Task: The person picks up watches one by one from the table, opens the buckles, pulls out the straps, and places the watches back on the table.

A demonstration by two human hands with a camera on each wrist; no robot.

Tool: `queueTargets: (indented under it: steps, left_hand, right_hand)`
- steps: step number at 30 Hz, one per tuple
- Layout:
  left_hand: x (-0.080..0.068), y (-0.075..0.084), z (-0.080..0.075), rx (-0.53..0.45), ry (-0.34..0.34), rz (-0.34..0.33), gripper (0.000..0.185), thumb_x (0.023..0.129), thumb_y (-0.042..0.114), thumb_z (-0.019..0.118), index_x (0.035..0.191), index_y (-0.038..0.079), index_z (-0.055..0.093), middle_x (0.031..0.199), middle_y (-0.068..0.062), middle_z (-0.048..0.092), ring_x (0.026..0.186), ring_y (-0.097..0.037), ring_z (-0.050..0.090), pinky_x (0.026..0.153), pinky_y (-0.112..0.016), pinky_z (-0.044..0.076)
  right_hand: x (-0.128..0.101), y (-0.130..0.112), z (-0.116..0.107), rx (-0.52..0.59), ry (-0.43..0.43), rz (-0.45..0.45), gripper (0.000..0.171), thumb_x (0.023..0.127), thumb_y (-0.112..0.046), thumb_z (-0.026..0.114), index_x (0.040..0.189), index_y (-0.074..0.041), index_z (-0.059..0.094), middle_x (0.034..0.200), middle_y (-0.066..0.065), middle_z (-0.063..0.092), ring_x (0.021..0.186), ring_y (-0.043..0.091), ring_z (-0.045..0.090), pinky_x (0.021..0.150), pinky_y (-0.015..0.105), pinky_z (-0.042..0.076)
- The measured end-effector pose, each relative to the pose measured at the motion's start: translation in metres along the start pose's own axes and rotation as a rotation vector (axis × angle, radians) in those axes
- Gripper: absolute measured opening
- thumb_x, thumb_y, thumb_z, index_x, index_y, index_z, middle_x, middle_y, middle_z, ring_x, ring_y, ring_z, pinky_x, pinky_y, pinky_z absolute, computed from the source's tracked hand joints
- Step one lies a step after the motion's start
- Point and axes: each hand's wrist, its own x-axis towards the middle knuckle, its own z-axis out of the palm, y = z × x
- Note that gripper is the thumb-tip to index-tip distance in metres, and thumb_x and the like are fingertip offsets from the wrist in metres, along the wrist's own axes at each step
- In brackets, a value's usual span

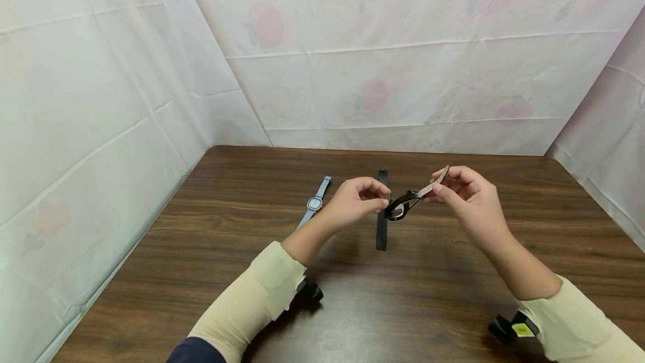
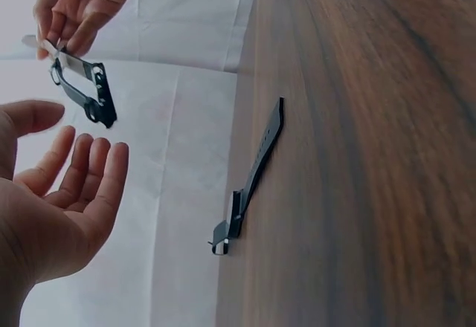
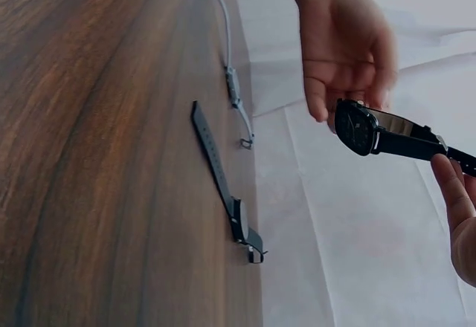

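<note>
Three wristwatches are in view — two lying on the one wooden table (image 1: 453, 296), one held above it. The light blue watch (image 1: 314, 203) lies flat to the left; the black watch on the table (image 1: 382, 223) lies flat right of it, near the middle. The third, a black-faced watch (image 1: 403, 206), is up in the air between two hands — the left hand (image 1: 355, 200) and the right hand (image 1: 466, 195).

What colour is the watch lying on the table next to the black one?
Light blue, with a pale square face: the light blue watch shows best in the head view.
</note>
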Motion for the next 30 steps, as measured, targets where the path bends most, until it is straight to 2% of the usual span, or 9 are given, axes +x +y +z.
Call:
queueTargets:
  steps: [4,6,8,10,13,15,21,25,30]
  left_hand:
    - [-0.0023,-0.003,-0.0021,0.043,-0.038,0.013,0.03,0.088,0.009,0.073,0.116,0.001,0.066,0.1,-0.004,0.066,0.09,-0.015,0.06,0.077,-0.028,0.055]
    - [-0.0033,-0.0044,-0.0021,0.051,-0.056,0.033,0.031,0.087,0.01,0.074,0.117,0.002,0.067,0.1,-0.005,0.066,0.089,-0.016,0.061,0.075,-0.027,0.055]
    - [-0.0041,-0.0055,-0.0014,0.03,-0.067,0.053,0.03,0.087,0.01,0.074,0.116,0.003,0.068,0.099,-0.006,0.066,0.087,-0.016,0.061,0.076,-0.033,0.057]
    - [-0.0068,-0.0021,-0.0002,-0.011,-0.069,0.057,0.028,0.088,0.007,0.073,0.115,0.002,0.067,0.098,-0.008,0.066,0.084,-0.016,0.061,0.078,-0.044,0.057]
    - [-0.0079,-0.0019,0.0009,-0.067,-0.063,0.065,0.027,0.088,0.004,0.072,0.114,0.0,0.067,0.096,-0.01,0.066,0.082,-0.017,0.062,0.079,-0.055,0.055]
    - [-0.0086,-0.0013,0.0012,-0.075,-0.052,0.067,0.026,0.088,0.003,0.072,0.113,-0.001,0.067,0.095,-0.011,0.066,0.082,-0.018,0.063,0.08,-0.054,0.055]
    - [-0.0085,-0.0039,0.0007,-0.002,-0.01,0.097,0.023,0.086,0.007,0.075,0.108,0.002,0.071,0.099,-0.007,0.065,0.088,-0.016,0.064,0.079,-0.03,0.057]
    - [-0.009,-0.004,0.0012,0.013,-0.006,0.104,0.021,0.086,0.007,0.075,0.106,0.002,0.071,0.098,-0.007,0.064,0.088,-0.015,0.063,0.081,-0.027,0.056]
    - [-0.0096,-0.0029,0.0022,0.072,0.003,0.115,0.017,0.087,0.005,0.072,0.104,0.003,0.071,0.094,-0.004,0.065,0.085,-0.013,0.062,0.077,-0.026,0.056]
  right_hand:
    - [0.0012,-0.0007,-0.0027,0.056,-0.018,-0.046,0.01,0.093,0.008,0.059,0.102,0.011,0.057,0.101,0.01,0.063,0.081,0.016,0.067,0.073,0.03,0.058]
    - [0.0019,-0.0008,-0.0034,0.091,-0.025,-0.068,0.008,0.092,0.01,0.058,0.101,0.009,0.058,0.102,0.01,0.062,0.082,0.016,0.068,0.073,0.03,0.058]
    - [0.0027,-0.0013,-0.0034,0.127,-0.02,-0.084,0.009,0.092,0.011,0.057,0.1,0.008,0.059,0.102,0.01,0.062,0.083,0.016,0.068,0.074,0.031,0.058]
    - [0.0033,-0.002,-0.0029,0.169,-0.019,-0.098,0.01,0.092,0.013,0.056,0.1,0.008,0.059,0.102,0.01,0.062,0.083,0.017,0.068,0.074,0.032,0.058]
    - [0.0039,-0.0031,-0.0021,0.22,-0.022,-0.108,0.011,0.092,0.015,0.054,0.101,0.01,0.059,0.102,0.011,0.062,0.084,0.017,0.068,0.075,0.032,0.058]
    - [0.0039,-0.0035,-0.002,0.235,-0.025,-0.108,0.011,0.092,0.016,0.054,0.1,0.01,0.058,0.102,0.011,0.062,0.084,0.017,0.068,0.075,0.031,0.058]
    - [0.0035,-0.0027,-0.003,0.196,-0.042,-0.094,0.012,0.092,0.015,0.055,0.102,0.01,0.059,0.101,0.01,0.063,0.082,0.017,0.066,0.076,0.029,0.058]
    - [0.0034,-0.0012,-0.0037,0.159,-0.066,-0.085,0.015,0.092,0.014,0.056,0.107,0.011,0.059,0.102,0.008,0.064,0.083,0.017,0.065,0.076,0.028,0.058]
    - [0.0025,0.0015,-0.003,0.055,-0.097,-0.052,0.014,0.093,0.008,0.058,0.108,0.005,0.061,0.103,0.006,0.063,0.083,0.016,0.064,0.074,0.026,0.057]
